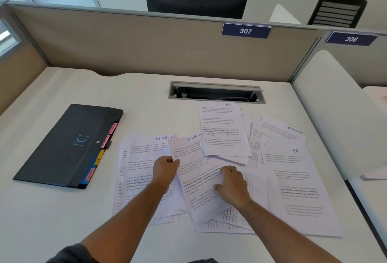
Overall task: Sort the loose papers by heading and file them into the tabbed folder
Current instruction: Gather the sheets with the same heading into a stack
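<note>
Several loose printed papers lie spread over the desk. My left hand [165,168] pinches the left edge of a tilted sheet headed FINANCE [196,179]. On the same sheet's right side my right hand [232,185] rests with curled fingers. Another FINANCE sheet [144,158] lies flat to the left under it. An HR sheet [224,130] lies behind, a SPORTS sheet [280,130] at the back right, and a second HR sheet [295,179] on the right. The dark tabbed folder [69,145] lies closed at the left, its coloured tabs [100,153] showing along its right edge.
A recessed cable tray [216,93] sits open in the desk behind the papers. A beige partition [146,47] with a 307 label [246,30] closes off the back. The white desk [52,220] ends at the right beside a neighbouring desk.
</note>
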A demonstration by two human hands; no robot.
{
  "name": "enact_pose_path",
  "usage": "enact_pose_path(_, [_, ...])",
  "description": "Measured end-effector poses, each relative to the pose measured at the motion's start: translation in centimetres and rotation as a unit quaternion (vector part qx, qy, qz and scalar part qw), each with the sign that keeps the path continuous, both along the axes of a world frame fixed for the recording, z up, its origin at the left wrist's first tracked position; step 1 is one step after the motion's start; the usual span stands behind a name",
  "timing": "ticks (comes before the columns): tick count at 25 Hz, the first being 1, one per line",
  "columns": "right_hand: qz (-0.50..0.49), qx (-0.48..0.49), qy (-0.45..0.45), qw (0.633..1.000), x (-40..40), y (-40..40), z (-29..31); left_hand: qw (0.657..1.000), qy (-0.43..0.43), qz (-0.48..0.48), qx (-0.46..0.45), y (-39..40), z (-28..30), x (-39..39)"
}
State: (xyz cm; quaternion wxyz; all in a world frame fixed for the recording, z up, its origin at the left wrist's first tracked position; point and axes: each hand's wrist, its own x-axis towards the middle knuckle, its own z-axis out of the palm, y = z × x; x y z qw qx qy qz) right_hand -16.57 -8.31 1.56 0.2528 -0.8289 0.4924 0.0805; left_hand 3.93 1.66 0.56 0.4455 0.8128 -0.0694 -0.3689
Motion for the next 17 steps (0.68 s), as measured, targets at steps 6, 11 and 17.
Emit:
enact_pose_path(6, [0.007,-0.002,-0.002,1.0,-0.1,0.0,0.2,0.999,0.022,-0.027,-0.022,-0.3,0.1,-0.8])
enact_pose_path(11, [-0.024,-0.004,-0.039,0.999,0.1,-0.2,0.3,1.0,-0.005,-0.016,-0.026,0.1,0.2,-0.5])
enact_pose_path(17, [-0.03,0.026,-0.096,0.995,1.3,0.0,0.4,0.997,0.009,0.037,-0.067,1.6,0.7,0.4])
